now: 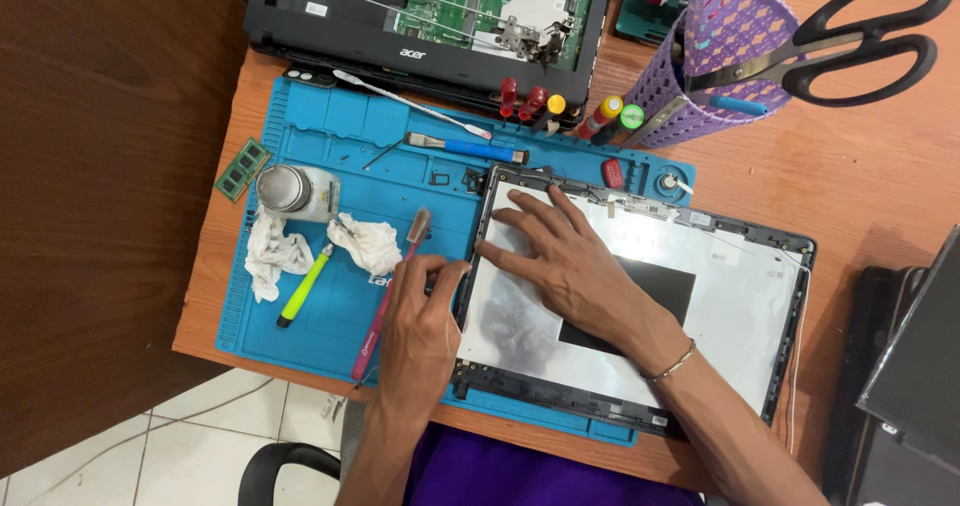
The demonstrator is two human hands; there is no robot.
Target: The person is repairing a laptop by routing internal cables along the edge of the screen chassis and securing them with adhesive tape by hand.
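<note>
- Fingers of the right hand lie spread and flat on the silvery inner face of a laptop screen cover, which rests on the blue work mat at the desk's near edge.
- The left hand pinches its fingertips together at the cover's left rim; what they grip is too small to tell.
- Just left of that hand lie a pink toothbrush, crumpled white tissues and a yellow-green handled tool.
- A metal-capped bottle stands further left on the mat.
- Beyond the mat sit an opened laptop base and a purple holder with black scissors.
</note>
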